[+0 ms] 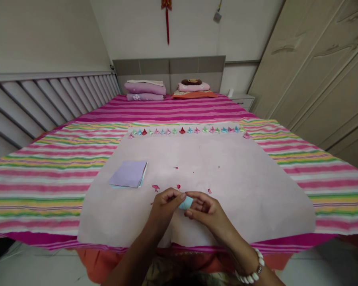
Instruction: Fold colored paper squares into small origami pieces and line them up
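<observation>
Between my hands is a small folded piece of light blue paper (186, 203), held just above the pale sheet (244, 186) near its front edge. My left hand (168, 201) pinches its left side between thumb and fingers. On the other side my right hand (203, 206) has its fingertips and thumb at the paper's right edge. Several small red paper scraps (155, 187) lie on the sheet beyond my hands. To the left sits a stack of square paper (129, 174), lilac on top with blue showing beneath.
Along the sheet's far edge runs a row of small folded paper shapes (182, 130) in several colours. Striped bedding (56, 171) surrounds the sheet. Folded quilts (144, 88) are at the headboard, a railing (47, 93) stands left and a wardrobe (310, 71) right.
</observation>
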Demonstrator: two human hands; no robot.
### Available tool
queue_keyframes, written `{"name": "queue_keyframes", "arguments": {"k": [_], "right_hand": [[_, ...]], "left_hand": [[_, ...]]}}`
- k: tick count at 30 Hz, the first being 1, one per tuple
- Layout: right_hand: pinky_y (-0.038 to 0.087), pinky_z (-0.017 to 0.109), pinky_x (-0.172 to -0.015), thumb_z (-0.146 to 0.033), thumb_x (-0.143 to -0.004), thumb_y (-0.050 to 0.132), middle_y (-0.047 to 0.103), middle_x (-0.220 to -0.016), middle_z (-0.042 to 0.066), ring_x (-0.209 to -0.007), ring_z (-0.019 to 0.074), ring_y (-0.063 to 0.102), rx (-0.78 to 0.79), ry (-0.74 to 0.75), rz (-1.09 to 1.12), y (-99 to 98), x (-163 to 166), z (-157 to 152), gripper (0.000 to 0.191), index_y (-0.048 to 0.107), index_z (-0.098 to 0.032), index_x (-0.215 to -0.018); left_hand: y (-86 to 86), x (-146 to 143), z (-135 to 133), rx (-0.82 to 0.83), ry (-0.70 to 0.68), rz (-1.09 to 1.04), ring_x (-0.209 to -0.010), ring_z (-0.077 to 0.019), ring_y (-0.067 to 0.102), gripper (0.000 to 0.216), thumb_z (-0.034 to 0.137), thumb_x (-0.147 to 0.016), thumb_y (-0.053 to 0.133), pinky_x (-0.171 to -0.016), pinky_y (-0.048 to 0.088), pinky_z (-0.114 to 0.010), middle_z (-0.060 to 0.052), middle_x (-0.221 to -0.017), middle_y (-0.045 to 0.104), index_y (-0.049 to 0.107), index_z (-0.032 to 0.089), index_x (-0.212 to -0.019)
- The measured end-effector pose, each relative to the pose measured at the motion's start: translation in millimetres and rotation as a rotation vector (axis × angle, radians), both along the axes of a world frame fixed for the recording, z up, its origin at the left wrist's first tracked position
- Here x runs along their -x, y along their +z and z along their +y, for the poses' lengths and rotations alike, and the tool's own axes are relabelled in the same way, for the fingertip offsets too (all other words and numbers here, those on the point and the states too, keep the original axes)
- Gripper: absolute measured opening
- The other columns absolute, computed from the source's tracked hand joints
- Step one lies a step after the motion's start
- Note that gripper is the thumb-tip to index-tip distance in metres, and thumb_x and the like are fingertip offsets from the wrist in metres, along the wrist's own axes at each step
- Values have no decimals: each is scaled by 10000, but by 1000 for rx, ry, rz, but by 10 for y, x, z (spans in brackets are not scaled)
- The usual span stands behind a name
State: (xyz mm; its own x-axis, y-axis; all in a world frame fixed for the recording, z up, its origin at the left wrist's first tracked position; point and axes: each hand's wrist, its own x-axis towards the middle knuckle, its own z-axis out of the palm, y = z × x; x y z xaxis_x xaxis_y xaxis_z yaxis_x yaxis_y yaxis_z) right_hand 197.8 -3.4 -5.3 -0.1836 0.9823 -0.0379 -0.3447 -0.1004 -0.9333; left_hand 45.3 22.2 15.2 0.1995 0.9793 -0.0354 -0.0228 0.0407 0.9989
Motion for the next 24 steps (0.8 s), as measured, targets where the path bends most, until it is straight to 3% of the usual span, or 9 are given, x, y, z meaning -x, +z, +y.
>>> {"name": "queue_keyframes", "arguments": {"k": [3,5,8,11,15,24], "right_hand": [[496,243,-622,-247,-602,836,678,-689,-22,-613,108,611,-19,-88,5,20,-37,-2,331,702,-208,-901],[495,242,-590,-256,-610,831,654,-618,-28,-565,106,595,-14,-95,-24,41,-58,0,255,708,-197,-825],[484,229,-561,-260,-605,832,647,-595,-30,-544,103,586,-1,-130,-34,58,-79,8,245,700,-192,-800],[463,209,-540,-250,-606,830,636,-577,-34,-529,92,569,0,-162,-49,55,-86,14,238,694,-185,-791],[448,198,-520,-249,-622,817,621,-553,-44,-509,84,560,-26,-150,-55,51,-76,7,215,692,-183,-785],[468,203,-511,-300,-642,810,648,-525,-36,-494,105,616,-11,-106,-75,80,-88,3,259,639,-175,-791]], "left_hand": [[25,-9,-4,5,-46,32,-630,-123,542,198,319,-731,686,-629,417,-250,0,-618,630,665,144,-639],[17,-23,-20,12,-51,-1,-638,-126,571,163,302,-714,703,-625,437,-249,5,-648,638,672,152,-771],[-16,-26,-55,13,-26,-75,-636,-116,598,305,247,-665,747,-618,466,-241,28,-710,632,607,181,-928],[-40,6,-86,39,-74,-95,-634,-106,617,254,239,-682,741,-633,488,-243,27,-752,631,559,188,-851],[-31,51,-98,74,-129,-95,-616,-102,625,214,246,-700,730,-635,492,-233,45,-659,626,540,189,-781],[-42,62,-71,130,-171,-144,-614,-99,640,252,286,-684,752,-633,483,-217,27,-626,669,545,178,-779]]}}
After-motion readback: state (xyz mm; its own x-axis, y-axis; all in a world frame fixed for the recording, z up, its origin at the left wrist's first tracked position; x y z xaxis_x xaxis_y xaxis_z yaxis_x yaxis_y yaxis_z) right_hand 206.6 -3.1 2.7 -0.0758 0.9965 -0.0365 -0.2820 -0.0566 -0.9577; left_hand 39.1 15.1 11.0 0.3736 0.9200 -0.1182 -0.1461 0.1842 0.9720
